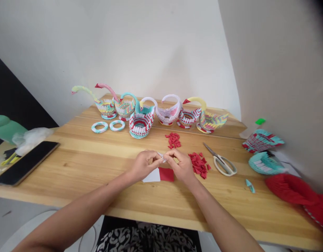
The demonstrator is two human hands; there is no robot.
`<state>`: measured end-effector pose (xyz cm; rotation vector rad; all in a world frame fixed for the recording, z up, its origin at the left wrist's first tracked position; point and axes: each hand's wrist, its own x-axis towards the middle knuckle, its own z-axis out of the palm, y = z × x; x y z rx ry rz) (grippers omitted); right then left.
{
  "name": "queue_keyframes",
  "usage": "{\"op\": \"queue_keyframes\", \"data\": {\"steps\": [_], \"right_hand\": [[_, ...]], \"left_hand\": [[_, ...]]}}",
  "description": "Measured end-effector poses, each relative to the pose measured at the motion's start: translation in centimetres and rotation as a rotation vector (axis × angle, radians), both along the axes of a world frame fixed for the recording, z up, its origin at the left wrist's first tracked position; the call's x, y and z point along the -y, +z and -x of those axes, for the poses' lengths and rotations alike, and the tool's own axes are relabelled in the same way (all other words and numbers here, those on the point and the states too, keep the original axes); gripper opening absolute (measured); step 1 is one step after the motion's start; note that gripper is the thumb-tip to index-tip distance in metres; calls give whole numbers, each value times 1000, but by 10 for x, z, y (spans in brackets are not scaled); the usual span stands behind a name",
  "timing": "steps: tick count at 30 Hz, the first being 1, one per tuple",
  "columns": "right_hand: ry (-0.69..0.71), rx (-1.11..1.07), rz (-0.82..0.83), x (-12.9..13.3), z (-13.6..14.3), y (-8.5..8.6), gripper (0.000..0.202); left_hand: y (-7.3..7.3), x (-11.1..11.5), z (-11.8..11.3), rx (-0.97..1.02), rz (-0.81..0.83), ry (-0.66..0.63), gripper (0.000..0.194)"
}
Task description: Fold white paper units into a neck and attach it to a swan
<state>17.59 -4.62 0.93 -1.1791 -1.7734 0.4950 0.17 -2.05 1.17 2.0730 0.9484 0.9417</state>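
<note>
Both hands meet above the middle of the table. My left hand pinches one side of a small white piece of paper, and my right hand pinches its other side. The fingers cover most of the piece, so its folds are hard to make out. Under the hands lie a white paper sheet and a red paper sheet, side by side. A pile of small folded red paper triangles sits just right of my right hand. Another smaller red pile lies beyond the fingers.
Folded-paper swans stand in a row at the back, with two paper rings at left. Scissors lie right of the red pile. A dark phone rests at far left. Turquoise folded pieces and a red folded form occupy the right end.
</note>
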Motion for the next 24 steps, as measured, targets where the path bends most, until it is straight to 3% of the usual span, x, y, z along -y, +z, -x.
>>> {"op": "queue_keyframes", "data": {"steps": [3,9,17,24], "right_hand": [[-4,-4,0,0,0,-1,16],[19,-36,5,0,2,-2,11],[-30,-34,4,0,0,-2,14],[9,-28,11,-1,1,-1,15]], "left_hand": [[-2,0,-2,19,42,-35,26],[-3,1,-1,-15,-18,34,26],[1,-2,0,215,292,2,21],[1,-5,3,362,512,-103,35]]}}
